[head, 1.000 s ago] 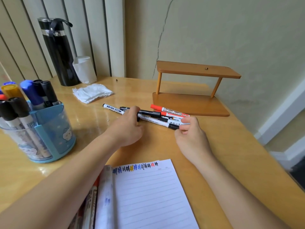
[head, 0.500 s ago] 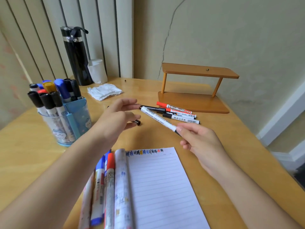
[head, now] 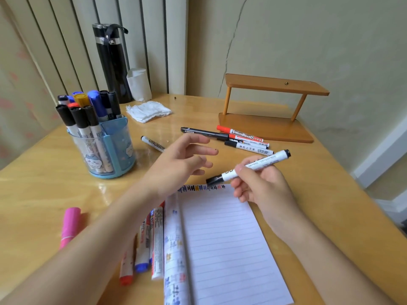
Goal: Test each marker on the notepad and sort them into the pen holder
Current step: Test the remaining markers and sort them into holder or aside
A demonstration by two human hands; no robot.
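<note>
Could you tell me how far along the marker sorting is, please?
Done: test marks line the top of the notepad and many markers stand in the pen holder. In hand: the right hand grips a marker near the page; the left hand is open. Left: several markers by the wooden stand.

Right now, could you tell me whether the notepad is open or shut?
Open: the notepad shows a lined page face up, coloured marks along its top.

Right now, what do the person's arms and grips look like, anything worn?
The left arm and right arm are bare as far as the frame shows, no sleeves in view. The left grip and right grip are bare hands: no gloves, rings, watch or bracelet visible.
</note>
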